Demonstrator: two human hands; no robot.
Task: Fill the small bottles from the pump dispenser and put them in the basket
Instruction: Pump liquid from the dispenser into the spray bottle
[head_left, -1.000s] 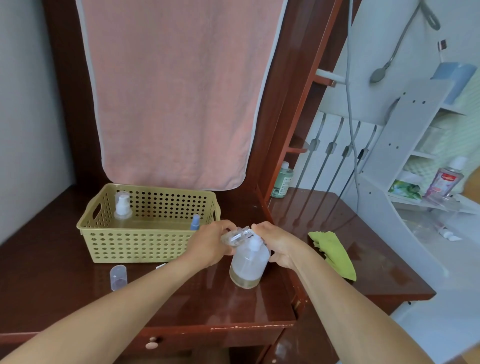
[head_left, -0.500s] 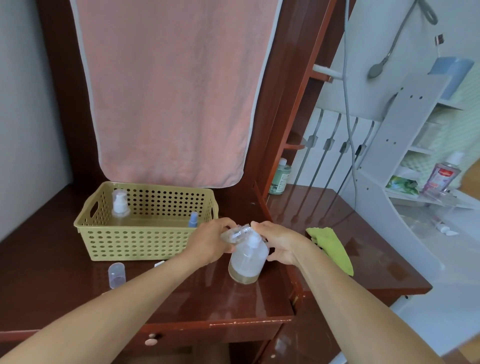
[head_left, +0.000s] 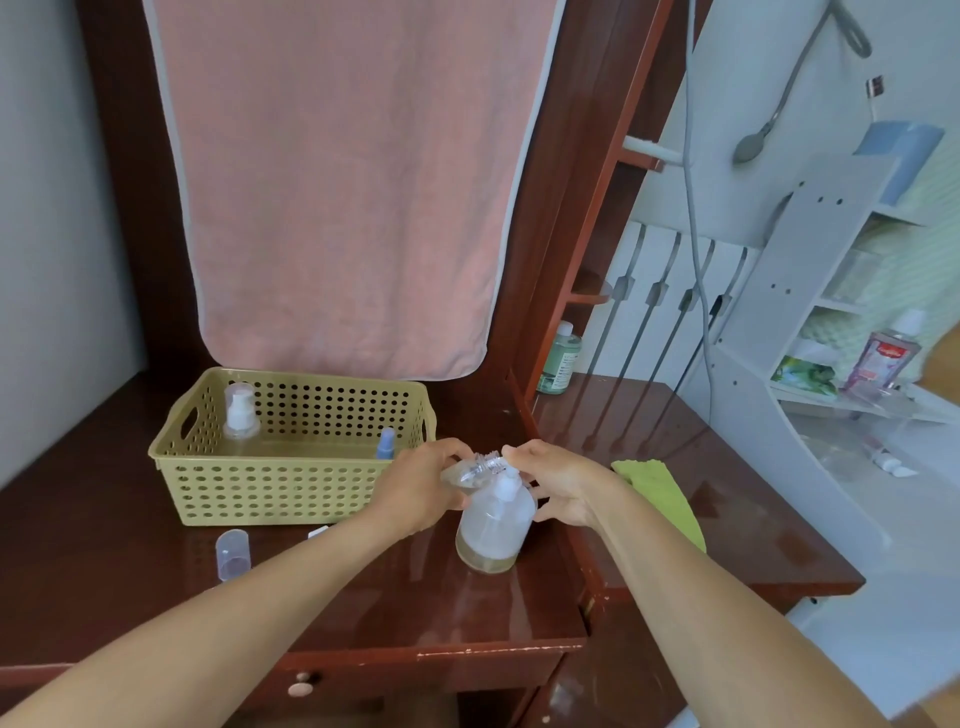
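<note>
A small bottle is gripped in the left hand and is held tilted, with its open mouth brought to the spout of the pump dispenser. The right hand is curled over the pump head, with the thumb lower on the dispenser's shoulder. The dispenser stands on the table, and only a low layer of yellowish liquid is seen at its bottom.

Compared with one second ago, almost nothing has been changed: both hands and the bottle are found in the same place. It is judged that pumping is still being done and the bottle is not yet filled; how much is inside it cannot be told.

The basket lies at ten o'clock from the dispenser, and two bottles are already placed in it: a white-pump bottle and a blue-topped bottle. A clear cap is left at nine o'clock, probably to be put on afterwards. A green cloth lies at three o'clock.
</note>
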